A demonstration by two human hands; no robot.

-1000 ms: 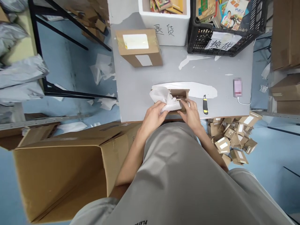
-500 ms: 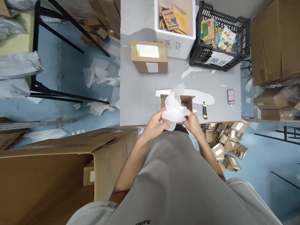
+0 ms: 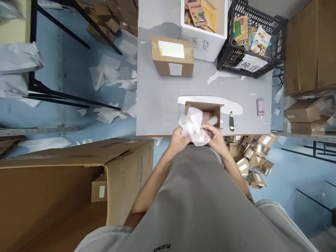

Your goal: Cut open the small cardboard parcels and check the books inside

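Observation:
Crumpled white wrapping sheet (image 3: 193, 126) is bunched between my two hands, in front of my body at the table's near edge. My left hand (image 3: 179, 140) grips its left side, and my right hand (image 3: 215, 139) pinches its right side. What the sheet may wrap is hidden. Just behind it stands an open cardboard box (image 3: 204, 105), partly covered by the sheet. Inside the box something pinkish-brown and a piece of white material show at the right. A black and yellow box cutter (image 3: 231, 121) lies on the table to the right of the box.
A taped carton (image 3: 172, 56) with white labels stands at the back of the grey table (image 3: 157, 105). Beyond are a white bin (image 3: 203, 47) and a black crate (image 3: 252, 68), both holding books. A phone (image 3: 260, 106) lies at right; a large open carton (image 3: 128, 182) stands at lower left.
The white sheet has come down and slightly towards me, bunched more tightly, with both hands still on it. More of the open box's inside shows. The whole view has shifted a little.

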